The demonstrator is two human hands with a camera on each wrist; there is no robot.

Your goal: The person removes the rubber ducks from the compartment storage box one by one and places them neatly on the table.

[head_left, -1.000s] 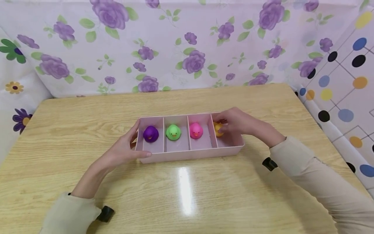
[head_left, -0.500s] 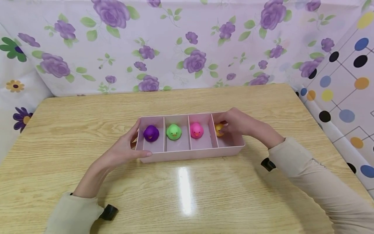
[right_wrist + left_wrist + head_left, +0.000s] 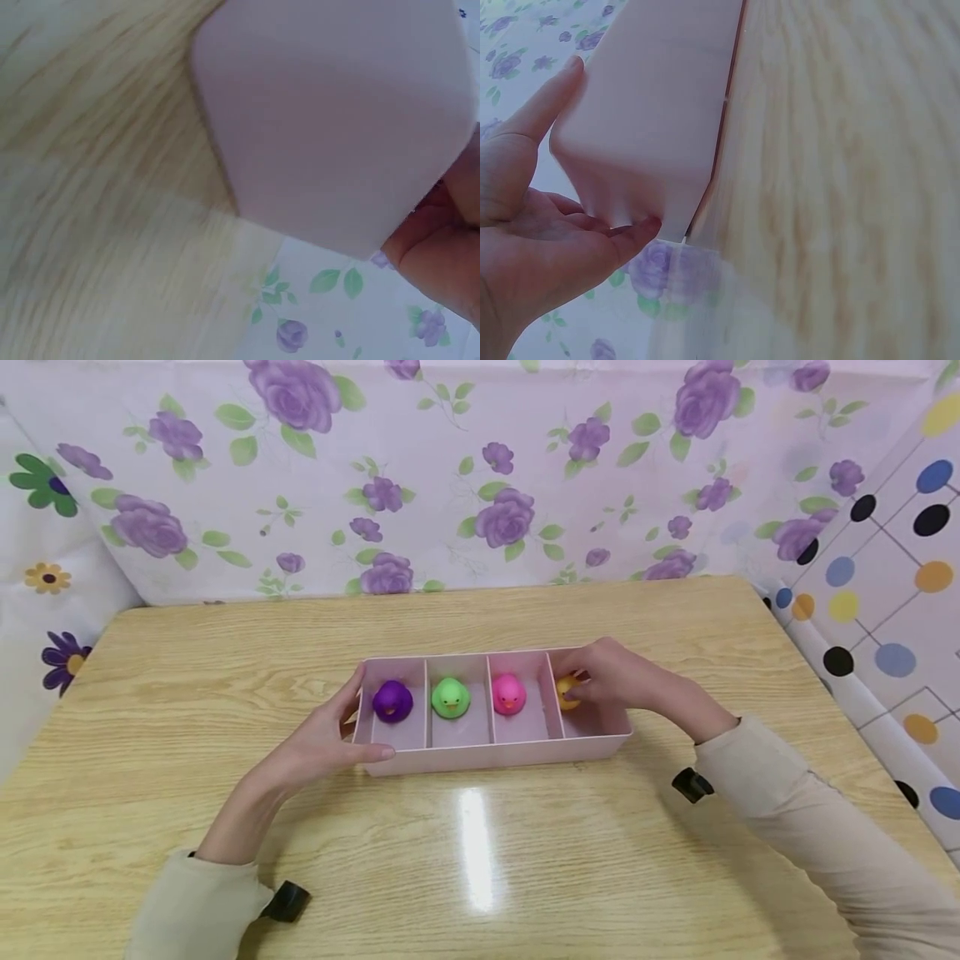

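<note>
The person's right hand [image 3: 618, 672] reaches down into the end compartment on their right, its fingers and thumb pinching a small yellow duck [image 3: 567, 692], which sits beside the divider and is partly hidden by them. The left hand [image 3: 318, 743] grips the opposite end of the pale pink box [image 3: 495, 757], thumb laid along the near wall and the other fingers bent against the end. The box stands upright on the wood-grained counter [image 3: 375, 860], three dividers splitting it into four. From the yellow one leftward, each compartment has its own duck: a pink duck [image 3: 509, 696], then a green duck [image 3: 451, 700], then a purple duck [image 3: 392, 702]. Beige sleeves [image 3: 780, 793] cover both forearms, and a black band piece [image 3: 288, 902] juts out near each cuff. A streak of light shines on the counter in front of the box. Behind hangs a purple-flowered cloth [image 3: 442, 452], with a dotted cloth [image 3: 892, 610] to the right.
</note>
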